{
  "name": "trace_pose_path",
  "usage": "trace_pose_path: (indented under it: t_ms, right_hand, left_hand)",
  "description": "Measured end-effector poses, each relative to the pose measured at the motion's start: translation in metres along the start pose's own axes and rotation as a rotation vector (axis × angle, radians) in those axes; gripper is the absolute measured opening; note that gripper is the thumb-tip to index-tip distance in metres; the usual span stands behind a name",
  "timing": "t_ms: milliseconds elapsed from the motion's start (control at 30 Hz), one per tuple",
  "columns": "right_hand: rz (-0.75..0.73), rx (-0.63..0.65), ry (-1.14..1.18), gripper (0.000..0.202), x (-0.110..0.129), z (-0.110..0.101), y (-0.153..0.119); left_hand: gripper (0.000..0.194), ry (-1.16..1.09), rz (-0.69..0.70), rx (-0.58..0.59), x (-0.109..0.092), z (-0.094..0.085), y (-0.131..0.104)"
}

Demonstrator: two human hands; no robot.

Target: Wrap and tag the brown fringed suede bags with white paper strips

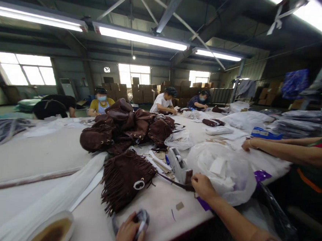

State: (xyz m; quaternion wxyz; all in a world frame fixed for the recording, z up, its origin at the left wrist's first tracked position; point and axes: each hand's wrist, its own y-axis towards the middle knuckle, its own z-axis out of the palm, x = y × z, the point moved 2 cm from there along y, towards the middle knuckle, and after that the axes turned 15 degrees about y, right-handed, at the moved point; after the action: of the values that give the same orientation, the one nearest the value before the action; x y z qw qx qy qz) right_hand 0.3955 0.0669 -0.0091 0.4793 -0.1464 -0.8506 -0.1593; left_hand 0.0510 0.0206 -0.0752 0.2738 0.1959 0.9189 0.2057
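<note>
Your left hand point(127, 232) is at the near edge of the worktable point(166, 200), thumb and fingers closed round a grey, shiny roll point(142, 219). Your right hand point(203, 186) is farther out, fingers curled in, at the near end of a grey tape dispenser point(176, 165) and the end of a dark strap point(174, 181); you cannot tell from this view which of them it grips, if either.

Between your hands and a little to the left, the dark brown fringed bag point(126, 178) lies flat on the table, with a white-rimmed oval piece point(139, 185) on its front. The strap runs from near the bag's right side toward your right hand. Just behind it, you have a heap of brown bags point(133, 126), and a blue pen point(167, 160) lies beside the dispenser.

Right of the dispenser sits a clear plastic bag point(202, 158) with white pieces inside, near your right hand. At your lower left is a bowl point(70, 220) with something brown in it.

On your right, a co-worker's hand point(247, 144) rests by the plastic. Across the table, a person in a white shirt point(160, 104) and a person in yellow point(91, 106) face the work.
</note>
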Motion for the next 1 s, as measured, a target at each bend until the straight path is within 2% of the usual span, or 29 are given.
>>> trace_pose_path:
  t_ms: [100, 200, 267, 333, 433, 533, 733, 1000]
  right_hand:
    - [-0.09, 0.215, 0.059, 0.022, 0.019, 0.022, -0.043]
    - [-0.102, 0.481, 0.257, 0.021, 0.044, 0.058, -0.093]
    - [-0.061, 0.56, 0.372, 0.022, 0.057, 0.081, -0.12]
    - [-0.005, 0.576, 0.439, 0.025, 0.064, 0.102, -0.136]
    - [0.075, 0.567, 0.482, 0.027, 0.063, 0.123, -0.141]
    - [0.102, 0.562, 0.459, 0.026, 0.057, 0.132, -0.137]
    - [0.147, 0.511, 0.382, 0.028, 0.047, 0.134, -0.131]
    - [0.186, 0.528, 0.351, 0.03, 0.045, 0.137, -0.127]
  left_hand:
    - [0.026, -0.03, -0.043, 0.036, -0.007, -0.007, -0.005]
    - [0.023, -0.041, -0.078, 0.041, -0.019, -0.015, -0.004]
    - [0.022, -0.031, -0.077, 0.049, -0.025, -0.017, -0.004]
    - [0.02, -0.012, -0.063, 0.062, -0.028, -0.018, -0.006]
    - [0.019, 0.024, -0.047, 0.093, -0.03, -0.018, -0.01]
    - [0.018, 0.049, -0.04, 0.103, -0.031, -0.018, -0.012]
    - [0.019, 0.065, -0.022, 0.115, -0.032, -0.017, -0.013]
    - [0.017, 0.108, 0.012, 0.085, -0.031, -0.014, -0.015]
